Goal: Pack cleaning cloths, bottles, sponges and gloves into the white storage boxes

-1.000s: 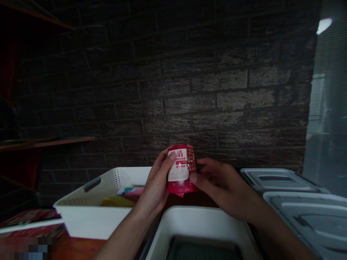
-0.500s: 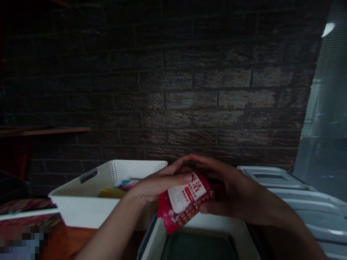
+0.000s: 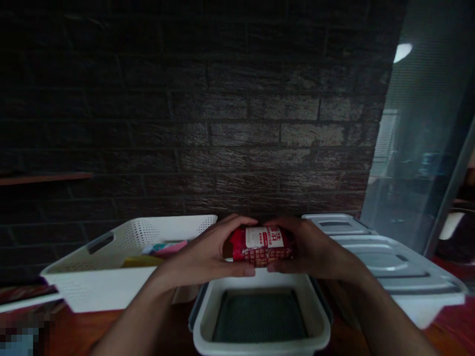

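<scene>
Between my two hands is a roll of garbage bags (image 3: 263, 242) in a red plastic wrapper with a white label, lying on its side. My left hand (image 3: 222, 252) is curled around its left end, thumb along the near edge. My right hand (image 3: 304, 249) grips the right end, with its thumb also in front. Just below the roll stands a white storage box (image 3: 261, 348) without a lid. A dark green textured item (image 3: 261, 316) lies flat on its bottom.
To the left, a white perforated basket (image 3: 96, 289) holds yellow, pink and blue items. White boxes with grey-white lids (image 3: 382, 262) stand at the right. Behind is a dark brick wall (image 3: 222, 133), with a wooden shelf (image 3: 44, 178) at left and a glass panel (image 3: 404, 163) at right.
The roll was upright, then tilted, and now lies sideways above the white box. My right hand has closed around its right end. The view has shifted to the right.
</scene>
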The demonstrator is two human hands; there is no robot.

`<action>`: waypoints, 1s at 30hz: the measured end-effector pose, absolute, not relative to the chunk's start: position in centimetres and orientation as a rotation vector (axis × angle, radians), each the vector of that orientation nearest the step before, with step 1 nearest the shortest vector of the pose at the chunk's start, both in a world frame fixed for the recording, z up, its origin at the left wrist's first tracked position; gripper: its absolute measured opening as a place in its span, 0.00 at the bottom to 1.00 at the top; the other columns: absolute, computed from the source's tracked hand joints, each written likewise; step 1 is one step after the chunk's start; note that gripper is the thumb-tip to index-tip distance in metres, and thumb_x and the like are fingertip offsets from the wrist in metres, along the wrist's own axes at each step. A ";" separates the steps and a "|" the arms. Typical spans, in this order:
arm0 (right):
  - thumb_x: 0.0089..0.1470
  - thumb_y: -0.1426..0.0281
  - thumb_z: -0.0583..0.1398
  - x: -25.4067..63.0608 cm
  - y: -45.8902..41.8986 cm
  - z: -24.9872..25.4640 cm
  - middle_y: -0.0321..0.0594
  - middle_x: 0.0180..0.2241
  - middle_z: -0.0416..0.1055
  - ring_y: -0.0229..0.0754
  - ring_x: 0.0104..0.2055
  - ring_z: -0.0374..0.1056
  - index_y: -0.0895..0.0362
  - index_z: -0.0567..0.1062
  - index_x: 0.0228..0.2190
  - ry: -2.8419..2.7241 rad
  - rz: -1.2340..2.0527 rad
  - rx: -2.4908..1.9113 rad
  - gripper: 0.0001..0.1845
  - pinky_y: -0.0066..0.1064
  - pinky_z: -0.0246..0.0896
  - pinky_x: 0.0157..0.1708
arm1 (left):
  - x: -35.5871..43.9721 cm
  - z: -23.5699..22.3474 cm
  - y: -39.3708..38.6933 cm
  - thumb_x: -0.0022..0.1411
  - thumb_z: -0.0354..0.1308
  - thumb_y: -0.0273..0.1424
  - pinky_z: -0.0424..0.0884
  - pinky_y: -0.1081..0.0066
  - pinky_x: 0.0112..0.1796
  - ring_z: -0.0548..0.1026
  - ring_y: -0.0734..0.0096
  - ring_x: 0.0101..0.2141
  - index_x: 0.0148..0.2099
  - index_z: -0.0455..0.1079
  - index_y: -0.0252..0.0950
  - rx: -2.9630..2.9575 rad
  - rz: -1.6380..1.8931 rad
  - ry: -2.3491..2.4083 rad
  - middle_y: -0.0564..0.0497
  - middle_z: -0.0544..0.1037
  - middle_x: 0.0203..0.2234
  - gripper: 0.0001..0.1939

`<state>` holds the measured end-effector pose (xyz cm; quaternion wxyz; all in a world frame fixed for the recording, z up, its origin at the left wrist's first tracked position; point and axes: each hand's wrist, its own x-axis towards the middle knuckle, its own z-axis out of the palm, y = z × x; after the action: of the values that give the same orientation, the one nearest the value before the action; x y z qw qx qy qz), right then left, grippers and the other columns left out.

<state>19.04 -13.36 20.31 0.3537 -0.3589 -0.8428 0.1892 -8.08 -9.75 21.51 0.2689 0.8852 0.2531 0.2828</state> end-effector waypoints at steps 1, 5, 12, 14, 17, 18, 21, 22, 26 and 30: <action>0.46 0.57 0.75 19.2 -13.4 20.1 0.38 0.45 0.78 0.44 0.42 0.75 0.53 0.74 0.55 -2.184 0.501 -0.979 0.37 0.31 0.69 0.39 | -8.0 21.4 -10.0 0.55 0.73 0.43 0.68 0.62 0.55 0.72 0.56 0.56 0.65 0.64 0.47 2.483 0.752 0.738 0.50 0.73 0.57 0.38; 0.45 0.55 0.74 19.2 -13.2 19.1 0.38 0.41 0.79 0.44 0.40 0.75 0.55 0.74 0.53 -2.210 0.560 -1.166 0.36 0.31 0.67 0.35 | -7.2 20.2 -10.4 0.60 0.68 0.42 0.69 0.63 0.49 0.75 0.57 0.49 0.61 0.69 0.45 2.690 0.662 0.859 0.50 0.77 0.51 0.29; 0.44 0.56 0.73 17.7 -12.4 15.6 0.40 0.38 0.79 0.43 0.36 0.74 0.59 0.76 0.45 -2.375 0.434 -1.247 0.30 0.30 0.62 0.32 | -6.4 17.1 -9.9 0.57 0.66 0.37 0.69 0.63 0.43 0.77 0.55 0.43 0.51 0.73 0.38 2.759 0.460 0.879 0.46 0.79 0.42 0.20; 0.43 0.57 0.72 17.3 -12.3 14.6 0.40 0.37 0.79 0.44 0.36 0.75 0.59 0.77 0.44 -2.419 0.442 -1.274 0.28 0.31 0.62 0.32 | -6.0 15.9 -9.5 0.54 0.66 0.33 0.70 0.62 0.43 0.77 0.55 0.42 0.48 0.73 0.36 2.790 0.405 0.852 0.45 0.78 0.41 0.19; 0.46 0.60 0.71 17.1 -12.2 13.5 0.41 0.40 0.80 0.45 0.38 0.76 0.57 0.77 0.49 -2.479 0.399 -1.317 0.29 0.32 0.65 0.36 | -5.3 14.3 -9.0 0.52 0.65 0.32 0.71 0.60 0.46 0.77 0.54 0.43 0.50 0.73 0.34 2.822 0.347 0.852 0.42 0.76 0.44 0.21; 0.47 0.60 0.70 17.1 -12.2 13.2 0.41 0.41 0.81 0.46 0.40 0.77 0.57 0.77 0.51 -2.503 0.345 -1.333 0.29 0.32 0.66 0.38 | -5.0 13.8 -8.8 0.52 0.65 0.32 0.72 0.60 0.46 0.77 0.54 0.44 0.50 0.73 0.34 2.837 0.335 0.868 0.42 0.76 0.45 0.22; 0.49 0.58 0.69 16.9 -12.2 12.2 0.46 0.44 0.80 0.50 0.44 0.76 0.58 0.77 0.51 -2.548 0.151 -1.405 0.29 0.36 0.68 0.44 | -4.7 12.4 -8.7 0.54 0.64 0.33 0.73 0.61 0.46 0.77 0.54 0.44 0.51 0.72 0.34 2.887 0.301 0.940 0.40 0.75 0.48 0.22; 0.49 0.58 0.69 16.8 -12.2 11.9 0.48 0.45 0.79 0.52 0.46 0.76 0.59 0.77 0.51 -2.551 0.104 -1.429 0.29 0.39 0.68 0.46 | -4.6 12.0 -8.7 0.55 0.63 0.32 0.73 0.61 0.47 0.77 0.53 0.46 0.52 0.71 0.33 2.900 0.294 0.950 0.39 0.75 0.49 0.22; 0.53 0.60 0.68 16.4 -12.4 11.0 0.56 0.52 0.74 0.59 0.53 0.72 0.62 0.78 0.49 -2.568 0.021 -1.468 0.26 0.47 0.66 0.51 | -4.7 10.4 -8.6 0.61 0.60 0.32 0.69 0.55 0.55 0.73 0.46 0.54 0.60 0.67 0.29 2.931 0.306 0.891 0.34 0.74 0.53 0.26; 0.57 0.63 0.65 16.4 -12.8 10.7 0.56 0.52 0.73 0.59 0.54 0.71 0.63 0.75 0.53 -2.611 0.019 -1.439 0.25 0.50 0.65 0.54 | -4.8 9.3 -8.4 0.61 0.61 0.30 0.68 0.56 0.57 0.71 0.47 0.57 0.67 0.60 0.30 2.907 0.299 0.838 0.34 0.71 0.58 0.33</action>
<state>16.44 -12.79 10.70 0.0798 -0.4812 -0.8730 0.0064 -4.84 -8.37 9.31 0.0507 0.9550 0.2754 0.0983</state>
